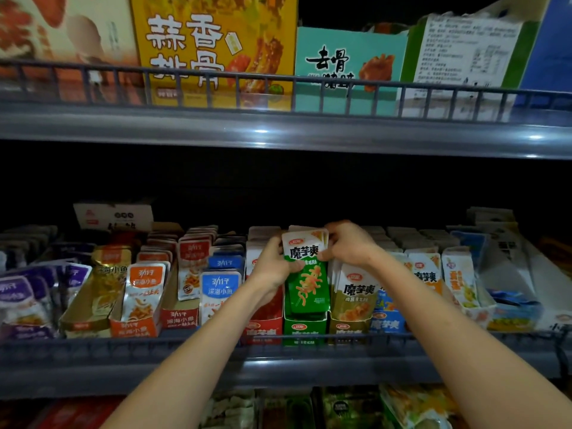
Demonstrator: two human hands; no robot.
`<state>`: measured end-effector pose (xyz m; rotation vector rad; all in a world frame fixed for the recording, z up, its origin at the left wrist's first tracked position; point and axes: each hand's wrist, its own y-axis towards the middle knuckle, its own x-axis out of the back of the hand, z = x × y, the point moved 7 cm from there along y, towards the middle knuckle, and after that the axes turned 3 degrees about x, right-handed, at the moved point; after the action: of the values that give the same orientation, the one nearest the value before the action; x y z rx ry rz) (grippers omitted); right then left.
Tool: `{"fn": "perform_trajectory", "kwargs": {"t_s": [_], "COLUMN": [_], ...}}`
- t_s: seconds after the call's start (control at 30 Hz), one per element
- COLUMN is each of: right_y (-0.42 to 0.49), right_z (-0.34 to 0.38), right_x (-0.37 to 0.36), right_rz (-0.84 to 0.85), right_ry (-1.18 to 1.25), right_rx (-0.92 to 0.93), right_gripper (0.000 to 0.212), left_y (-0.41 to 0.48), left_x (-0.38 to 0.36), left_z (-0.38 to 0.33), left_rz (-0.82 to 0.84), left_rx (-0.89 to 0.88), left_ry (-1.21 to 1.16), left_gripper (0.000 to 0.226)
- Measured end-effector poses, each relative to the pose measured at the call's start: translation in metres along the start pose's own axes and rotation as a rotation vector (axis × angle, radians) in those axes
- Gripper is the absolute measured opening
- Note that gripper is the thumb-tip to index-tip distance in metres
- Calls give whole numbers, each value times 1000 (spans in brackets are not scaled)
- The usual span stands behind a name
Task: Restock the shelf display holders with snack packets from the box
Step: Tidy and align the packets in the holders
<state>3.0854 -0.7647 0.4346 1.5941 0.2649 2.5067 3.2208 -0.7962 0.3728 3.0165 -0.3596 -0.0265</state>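
Both bare hands reach to the middle shelf (93,351). The left grip (272,264) is closed round the left edge of a bunch of green packets (308,289), its thumb lying across the front of the first one; the right grip (349,246) is closed on the top right corner of the same bunch, fingers curled over the upper edge. The green packets stand nearly upright with their lower ends inside the green holder (305,331), which sits at the front rail of the shelf; the top of the bunch rises above the rows on either side.

Just left of it is a red holder (263,331), mostly hidden behind the left wrist; just right is an olive holder (349,328) with olive packets (356,292) touching the green ones. Further left stand blue packets (219,289), orange packets (144,289) and purple packets (18,298), each row in its own cardboard holder; further right are more white and yellow packets, too dim to read.

On the upper shelf (278,131), behind a wire rail, stand a yellow box (213,48) and a teal box (346,63) side by side.
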Motion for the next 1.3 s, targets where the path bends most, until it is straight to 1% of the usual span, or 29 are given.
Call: {"fn": "perform_trajectory", "kwargs": {"t_s": [0.07,0.17,0.27,0.33,0.43,0.57,0.67,0.73,0.83,1.07,1.13,1.23,1.3], "right_y": [2,5,10,11,8,10,11,13,14,3,-9,-43,-79], "right_z": [-1,0,1,2,1,0,0,-3,-7,-3,2,14,22], "right_x": [-1,-1,1,1,-5,-8,-7,-5,-2,16,27,44,51], "right_rz": [42,39,-2,0,58,101,112,76,29,-53,-75,-156,-196], "right_ry": [-51,-86,-95,-172,-252,-195,-123,-111,-25,106,179,287,353], "right_rx": [-17,-38,-36,-32,-38,-45,-27,-20,-29,0,18,101,137], "right_gripper": [37,53,45,46,52,49,54,44,31,24,22,22,22], "left_y": [0,-2,-4,-8,-13,-12,-8,-7,-4,-8,-15,-39,-62], "left_x": [3,5,5,0,-6,-4,-3,0,3,6,10,15,17], "left_z": [-5,-19,-31,-31,-23,-16,-19,-23,-26,-32,-38,-47,-48], "left_rz": [12,0,-63,-51,8,49,44,-20,-88,-145,-163,-154,-132], "left_rx": [-40,-173,-299,-330,-362,-336,-319,-323,-340,-396,-428,-470,-452], "left_ry": [82,296,443,505,626,707,678,639,636,654,642,584,533], "left_gripper": [44,46,50,50,53,61,67,59,48,45,42,33,29]}}
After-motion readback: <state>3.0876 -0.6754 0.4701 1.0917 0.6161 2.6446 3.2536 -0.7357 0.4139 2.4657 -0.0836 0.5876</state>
